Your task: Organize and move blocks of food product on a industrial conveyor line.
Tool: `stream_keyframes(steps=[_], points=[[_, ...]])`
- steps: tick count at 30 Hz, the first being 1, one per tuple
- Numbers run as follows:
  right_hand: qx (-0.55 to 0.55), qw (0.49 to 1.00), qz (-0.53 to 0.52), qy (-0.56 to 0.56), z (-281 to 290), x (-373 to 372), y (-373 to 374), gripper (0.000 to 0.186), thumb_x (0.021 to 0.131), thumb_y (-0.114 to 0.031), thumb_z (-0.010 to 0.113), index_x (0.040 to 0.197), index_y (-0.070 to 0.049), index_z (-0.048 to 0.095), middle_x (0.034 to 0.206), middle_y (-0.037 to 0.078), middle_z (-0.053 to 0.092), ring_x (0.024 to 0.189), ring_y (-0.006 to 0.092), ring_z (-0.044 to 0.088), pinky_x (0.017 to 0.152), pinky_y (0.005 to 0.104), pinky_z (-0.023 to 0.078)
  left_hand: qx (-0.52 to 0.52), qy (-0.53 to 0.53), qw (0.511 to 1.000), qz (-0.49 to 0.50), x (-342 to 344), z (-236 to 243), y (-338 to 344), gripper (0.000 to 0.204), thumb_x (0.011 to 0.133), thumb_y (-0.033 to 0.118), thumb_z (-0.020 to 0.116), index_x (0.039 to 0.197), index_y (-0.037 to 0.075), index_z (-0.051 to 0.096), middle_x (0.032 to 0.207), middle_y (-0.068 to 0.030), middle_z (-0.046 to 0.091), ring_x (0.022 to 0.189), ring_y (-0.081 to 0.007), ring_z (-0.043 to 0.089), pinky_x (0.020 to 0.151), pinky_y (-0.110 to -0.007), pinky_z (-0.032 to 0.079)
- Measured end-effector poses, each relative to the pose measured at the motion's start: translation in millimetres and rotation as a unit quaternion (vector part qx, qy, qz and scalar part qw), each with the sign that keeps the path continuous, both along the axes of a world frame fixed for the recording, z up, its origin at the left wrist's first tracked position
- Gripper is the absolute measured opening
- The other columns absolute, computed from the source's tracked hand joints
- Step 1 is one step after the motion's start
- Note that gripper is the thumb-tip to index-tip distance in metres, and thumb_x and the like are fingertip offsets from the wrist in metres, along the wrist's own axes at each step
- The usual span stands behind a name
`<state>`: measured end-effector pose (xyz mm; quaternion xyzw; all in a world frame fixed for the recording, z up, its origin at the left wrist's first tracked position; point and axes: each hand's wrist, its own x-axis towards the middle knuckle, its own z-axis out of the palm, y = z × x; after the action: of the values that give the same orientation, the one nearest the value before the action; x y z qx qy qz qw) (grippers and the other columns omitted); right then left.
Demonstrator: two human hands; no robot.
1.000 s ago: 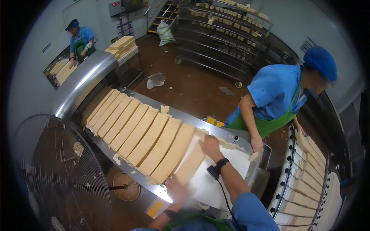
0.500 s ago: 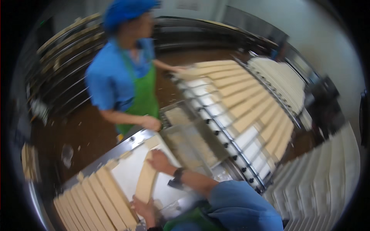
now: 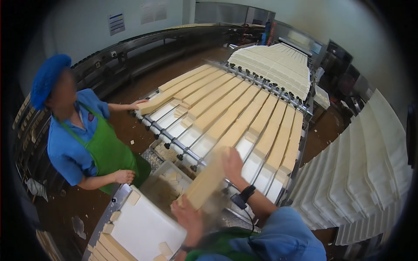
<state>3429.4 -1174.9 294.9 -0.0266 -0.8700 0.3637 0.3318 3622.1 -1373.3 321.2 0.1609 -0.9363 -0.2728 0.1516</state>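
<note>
Between my two hands is a long pale-yellow row of what looks like thin stacked wafers (image 3: 204, 185), smeared by motion; its exact kind I cannot tell. My left hand (image 3: 187, 216) grips the near lower end, beside the white tray board (image 3: 146, 219). My right hand (image 3: 233, 165) closes on the far upper end, over the near edge of the slatted conveyor (image 3: 183, 138). Similar long rows (image 3: 235, 115) lie side by side on that conveyor. More rows (image 3: 111, 248) stand packed at the board's lower left, with a few small loose pieces near them.
A co-worker (image 3: 80, 130) in blue cap and green apron stands left, one hand on a row's end. A metal bin (image 3: 167, 176) of scraps sits between board and conveyor. White stacked trays (image 3: 348, 165) rise at right. Black knobs line the conveyor's bar.
My hands have shifted from over the white board toward the conveyor's near edge, holding a row in both frames; whether it is the same one I cannot tell. The view has turned right.
</note>
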Motion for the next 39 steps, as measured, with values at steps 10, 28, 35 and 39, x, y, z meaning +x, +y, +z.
stream_keyframes(steps=[10, 28, 35, 39], points=[[0.187, 0.938, -0.006, -0.292, -12, -114, 167, 0.059, 0.1, -0.053, 0.048, 0.111, 0.003, 0.062, 0.103, 0.025, 0.071, 0.1, 0.0422, 0.068, 0.092, 0.0548, 0.046, 0.032, -0.082, 0.967, -0.239, -109, 47, 117, 0.067, 0.094, 0.022, 0.068, 0.152, 0.009, 0.038, 0.129, -0.0294, 0.042, 0.107, -0.0521, 0.054, 0.095, -0.056, 0.044], [0.28, 0.93, 0.075, -0.227, -7, -46, 131, 0.068, 0.093, -0.042, 0.065, 0.146, -0.003, 0.049, 0.143, 0.028, 0.049, 0.142, 0.0441, 0.037, 0.117, 0.0659, 0.021, 0.196, -0.084, 0.962, -0.169, -166, -1, 167, 0.084, 0.087, -0.005, 0.06, 0.159, 0.01, 0.021, 0.133, -0.0252, 0.038, 0.11, -0.046, 0.056, 0.091, -0.05, 0.05], [0.274, 0.898, 0.249, -0.237, -15, 8, 105, 0.081, 0.094, -0.049, 0.063, 0.157, -0.007, 0.036, 0.163, 0.033, 0.021, 0.153, 0.0471, 0.017, 0.121, 0.0667, 0.011, 0.242, -0.041, 0.955, -0.164, -171, -42, 143, 0.097, 0.077, -0.008, 0.064, 0.161, 0.02, 0.025, 0.132, -0.0258, 0.046, 0.122, -0.0451, 0.053, 0.101, -0.046, 0.048], [0.322, 0.895, 0.208, -0.228, -26, 6, 107, 0.083, 0.093, -0.049, 0.062, 0.158, -0.005, 0.034, 0.163, 0.032, 0.021, 0.155, 0.0456, 0.014, 0.122, 0.0643, 0.008, 0.26, -0.079, 0.953, -0.133, -164, -21, 138, 0.094, 0.076, -0.007, 0.061, 0.16, 0.021, 0.03, 0.129, -0.0241, 0.053, 0.123, -0.0417, 0.054, 0.103, -0.044, 0.047]])
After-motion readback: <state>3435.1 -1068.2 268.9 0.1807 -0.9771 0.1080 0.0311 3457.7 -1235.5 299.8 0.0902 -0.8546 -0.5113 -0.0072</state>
